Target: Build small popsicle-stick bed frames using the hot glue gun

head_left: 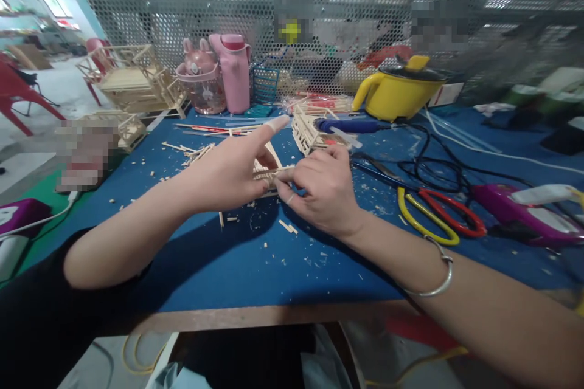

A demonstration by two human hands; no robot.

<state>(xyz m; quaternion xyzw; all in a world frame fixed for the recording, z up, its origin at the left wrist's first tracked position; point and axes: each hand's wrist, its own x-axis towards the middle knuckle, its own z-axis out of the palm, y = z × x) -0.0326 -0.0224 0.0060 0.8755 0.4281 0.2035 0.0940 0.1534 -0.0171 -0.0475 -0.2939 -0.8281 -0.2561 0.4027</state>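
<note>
My left hand (228, 167) has its index finger stretched out, with a pale wrap on it. Its thumb and other fingers close around a small wooden stick piece (262, 173), partly hidden by the hand. From the other side, my right hand (326, 188) pinches the end of the same piece between thumb and fingers; a pale wrap shows on one finger. Just beyond my right hand, a slatted wooden stick model (305, 134) lies beside a blue-handled glue gun (351, 126). Loose wooden sticks (196, 155) lie behind my left hand.
Scissors with yellow and red handles (438, 216) lie right, near black cables (424, 158) and a purple power strip (515, 213). A yellow pot (401, 94), pink flask (233, 73) and pink-rimmed clear bucket (205, 88) stand behind. Wooden chair-like models (132, 82) sit left. Scraps litter the blue tabletop (219, 279).
</note>
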